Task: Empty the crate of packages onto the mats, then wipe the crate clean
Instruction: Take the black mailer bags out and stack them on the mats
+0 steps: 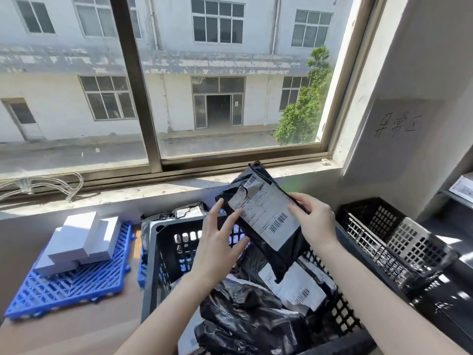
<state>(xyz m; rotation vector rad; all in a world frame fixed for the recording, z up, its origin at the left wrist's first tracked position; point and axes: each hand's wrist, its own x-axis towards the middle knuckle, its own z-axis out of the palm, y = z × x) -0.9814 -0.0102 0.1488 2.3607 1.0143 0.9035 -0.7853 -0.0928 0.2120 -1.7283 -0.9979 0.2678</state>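
Observation:
A black plastic crate (151,265) stands in front of me with several black poly-bag packages (245,311) piled inside. Above the crate I hold one black package with a white shipping label (266,216). My right hand (314,221) grips its right edge, thumb on the label. My left hand (217,242) is at its left side with straight fingers touching the label's edge. A blue grid mat (71,288) lies to the left with white boxes (79,239) stacked on it. Another blue mat (142,267) shows behind the crate, with black packages (179,213) on it.
A second black crate (399,242) sits to the right, tilted against the wall. A concrete window sill (153,190) runs behind the crates, with white cord (51,185) at its left end. A shelf with papers (463,188) is at the far right.

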